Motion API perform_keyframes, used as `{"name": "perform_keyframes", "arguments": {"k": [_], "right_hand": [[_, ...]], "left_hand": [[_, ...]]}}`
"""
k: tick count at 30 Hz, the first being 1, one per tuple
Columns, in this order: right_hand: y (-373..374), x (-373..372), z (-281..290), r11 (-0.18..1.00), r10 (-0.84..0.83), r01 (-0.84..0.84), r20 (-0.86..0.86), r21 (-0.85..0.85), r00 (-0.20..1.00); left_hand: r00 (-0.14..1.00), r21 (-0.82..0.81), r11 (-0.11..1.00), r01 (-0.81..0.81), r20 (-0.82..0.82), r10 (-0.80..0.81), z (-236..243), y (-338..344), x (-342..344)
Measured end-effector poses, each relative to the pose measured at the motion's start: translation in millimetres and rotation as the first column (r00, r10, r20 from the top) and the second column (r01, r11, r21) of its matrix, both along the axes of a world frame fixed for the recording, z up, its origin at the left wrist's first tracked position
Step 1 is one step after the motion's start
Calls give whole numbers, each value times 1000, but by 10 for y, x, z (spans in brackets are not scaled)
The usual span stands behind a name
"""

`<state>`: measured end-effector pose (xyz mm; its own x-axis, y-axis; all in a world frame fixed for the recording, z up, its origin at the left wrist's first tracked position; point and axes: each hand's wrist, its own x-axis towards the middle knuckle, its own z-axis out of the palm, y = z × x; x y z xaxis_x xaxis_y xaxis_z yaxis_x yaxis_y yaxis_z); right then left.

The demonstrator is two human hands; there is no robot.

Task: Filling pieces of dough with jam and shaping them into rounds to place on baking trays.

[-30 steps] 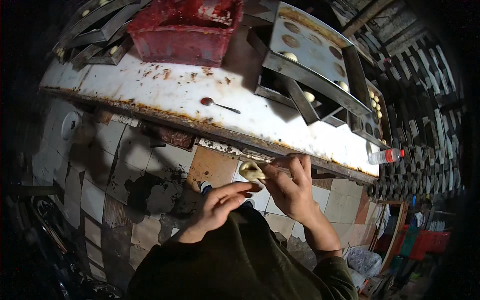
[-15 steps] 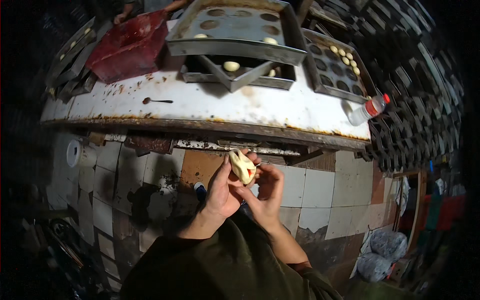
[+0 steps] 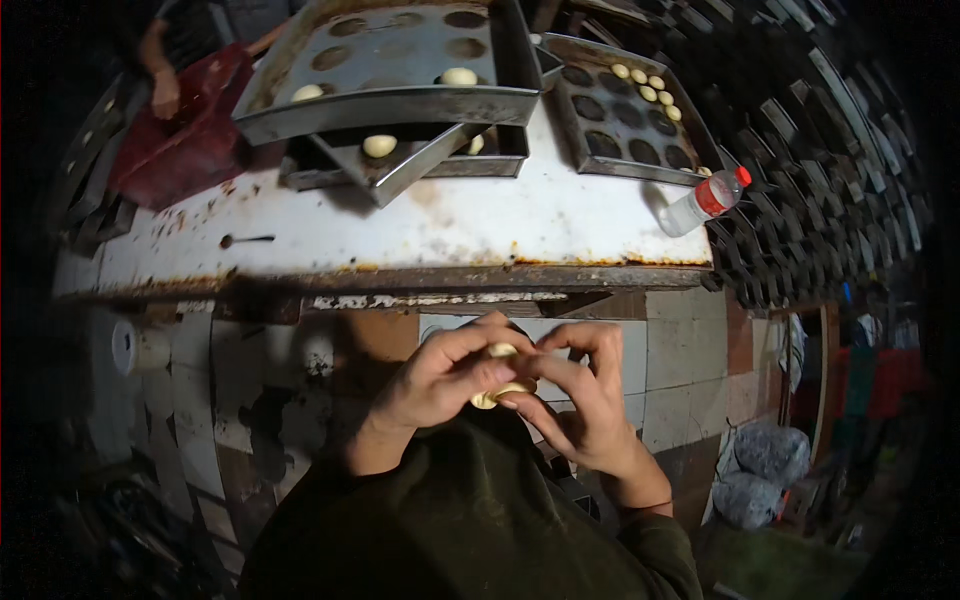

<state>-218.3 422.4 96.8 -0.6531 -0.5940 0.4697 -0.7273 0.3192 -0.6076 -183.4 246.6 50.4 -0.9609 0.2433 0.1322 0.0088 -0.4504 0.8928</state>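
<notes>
In the head view, both hands are raised in front of my torso, below the counter's edge, working on a pale piece of dough [image 3: 488,393]. My left hand [image 3: 445,370] is closed around it, thumb and fingers over it, hiding much of it. My right hand [image 3: 580,400] grips the same piece from the right with bent fingertips. Beyond them on the stained white counter [image 3: 450,225] lie a small spoon [image 3: 240,239] and a plastic bottle [image 3: 690,205] with a red cap.
Stacked metal trays [image 3: 387,100] hold dough balls; another tray [image 3: 625,110] holds several more. A co-worker's hand [image 3: 165,90] reaches into a red crate [image 3: 180,150] at upper left. Dark stacked metal pieces [image 3: 800,180] are on the right, plastic sacks [image 3: 770,455] on the floor.
My fingers have closed over the dough, which shows less than half a second ago. The counter sits differently in view. The co-worker's hand is now further into the crate.
</notes>
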Motion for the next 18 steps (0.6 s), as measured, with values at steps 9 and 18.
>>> {"name": "perform_keyframes", "arguments": {"k": [9,18], "right_hand": [[-422,-704,-327,949,-203,236,165,-209,965],[-486,-932,-497,950,-310,314,-149,3,939]], "left_hand": [[957,335,905,262,27,-287,-235,-385,-815],[950,626,744,-232,310,35,-475,91,-1120]]}}
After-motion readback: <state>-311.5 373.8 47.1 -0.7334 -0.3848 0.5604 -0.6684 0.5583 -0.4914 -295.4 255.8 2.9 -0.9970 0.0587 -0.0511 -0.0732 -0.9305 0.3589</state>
